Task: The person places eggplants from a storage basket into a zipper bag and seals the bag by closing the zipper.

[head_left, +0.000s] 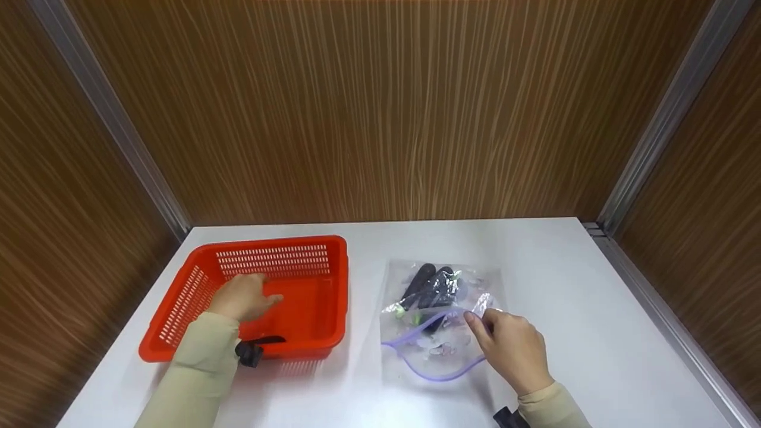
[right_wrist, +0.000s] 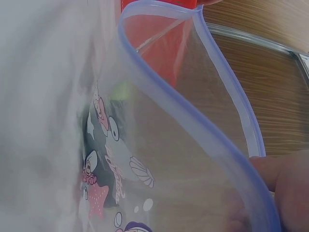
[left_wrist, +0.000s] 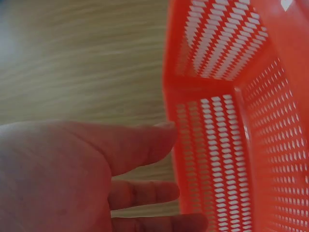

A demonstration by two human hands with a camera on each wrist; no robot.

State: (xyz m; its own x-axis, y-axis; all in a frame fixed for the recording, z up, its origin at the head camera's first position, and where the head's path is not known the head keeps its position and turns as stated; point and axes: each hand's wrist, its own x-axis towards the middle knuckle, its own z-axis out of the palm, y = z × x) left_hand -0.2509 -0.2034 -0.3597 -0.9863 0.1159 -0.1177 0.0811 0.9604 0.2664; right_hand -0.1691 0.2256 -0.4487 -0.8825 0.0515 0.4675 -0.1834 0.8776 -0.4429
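Observation:
My left hand [head_left: 241, 297] is over the red plastic basket [head_left: 306, 303], fingers extended and holding nothing. In the left wrist view its thumb and fingers [left_wrist: 145, 191] overlap the slotted basket wall. At the right, my right hand [head_left: 514, 345] pinches the lilac zip edge of a clear zip bag [head_left: 440, 356] between thumb and curled fingers. The bag's mouth gapes toward me. Inside it lie dark eggplants [head_left: 421, 282] with green ends, toward the bag's far end. Cartoon sea prints [right_wrist: 99, 198] show on its plastic in the right wrist view.
Both the basket and the bag are on a white table [head_left: 362, 404], basket left and bag right of centre. A wood-grain panel [head_left: 380, 113] rises behind the table, with similar panels at both sides and metal corner strips [head_left: 660, 113].

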